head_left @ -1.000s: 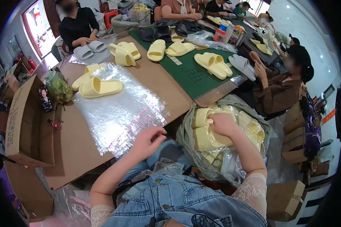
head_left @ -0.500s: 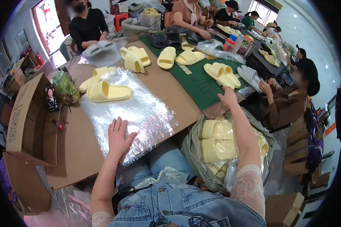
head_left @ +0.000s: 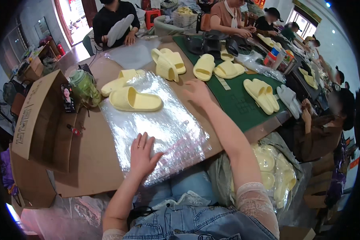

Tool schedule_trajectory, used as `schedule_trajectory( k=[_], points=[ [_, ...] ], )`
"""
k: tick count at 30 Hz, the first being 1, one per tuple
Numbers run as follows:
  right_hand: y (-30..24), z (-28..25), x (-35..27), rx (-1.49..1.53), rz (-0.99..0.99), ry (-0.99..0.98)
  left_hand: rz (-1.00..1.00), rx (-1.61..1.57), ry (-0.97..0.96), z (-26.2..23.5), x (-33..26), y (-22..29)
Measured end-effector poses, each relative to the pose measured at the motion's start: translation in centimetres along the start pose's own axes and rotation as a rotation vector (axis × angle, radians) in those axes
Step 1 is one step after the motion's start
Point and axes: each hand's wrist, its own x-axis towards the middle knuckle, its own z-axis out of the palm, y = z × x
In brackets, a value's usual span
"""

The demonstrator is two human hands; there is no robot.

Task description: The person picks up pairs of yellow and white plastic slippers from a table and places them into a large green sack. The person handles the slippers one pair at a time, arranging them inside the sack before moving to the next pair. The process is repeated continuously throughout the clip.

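Currently, your left hand (head_left: 143, 155) lies palm-down, fingers spread, on clear, glossy plastic packaging (head_left: 166, 134) upon the brown table (head_left: 94, 156), grasping nothing. Your right hand (head_left: 198, 93), empty, fingers loosely extended, is near the overlapping pale-yellow slippers (head_left: 167, 71); table contact unclear. One pale-yellow, ribbed slipper (head_left: 135, 101) rests on the packaging's far end.

Slide sandal (head_left: 135, 100) is pale yellow, w/ fine ribs on its strap. Plastic bags (head_left: 160, 138) I see as silvery-clear, w/ pinkish marks nr. the lower edge. Tabletop (head_left: 96, 164) is plain brown; cutting mat (head_left: 222, 98) is dk. green w/ thin blk. squares. From my remote seat I also note lt. grey slippers (head_left: 290, 102), blk. slippers (head_left: 194, 45), blue denim garment (head_left: 184, 224) and cream lace sleeve (head_left: 257, 204) w/ floral pattern.
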Motion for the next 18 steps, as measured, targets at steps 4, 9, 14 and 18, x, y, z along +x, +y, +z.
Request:
schedule_trajectory(
  k=[4, 9, 14, 18],
  points=[
    [-2.1, 4.9, 4.5, -0.056, 0.052, -0.038, -0.024, -0.031, -0.021, -0.3, 0.1, 0.0],
    [3.7, 6.7, 8.7, 0.237, 0.031, 0.012, 0.021, -0.058, 0.027, 0.1, 0.7, 0.3],
    [1.4, 2.0, 7.6, 0.611, 0.127, 0.511, -0.01, -0.036, 0.026, 0.3, 0.0, -0.3],
    [2.7, -4.0, 6.4, 0.647, 0.234, 0.707, -0.009, -0.036, -0.01, 0.2, -0.2, -0.3]
  ],
)
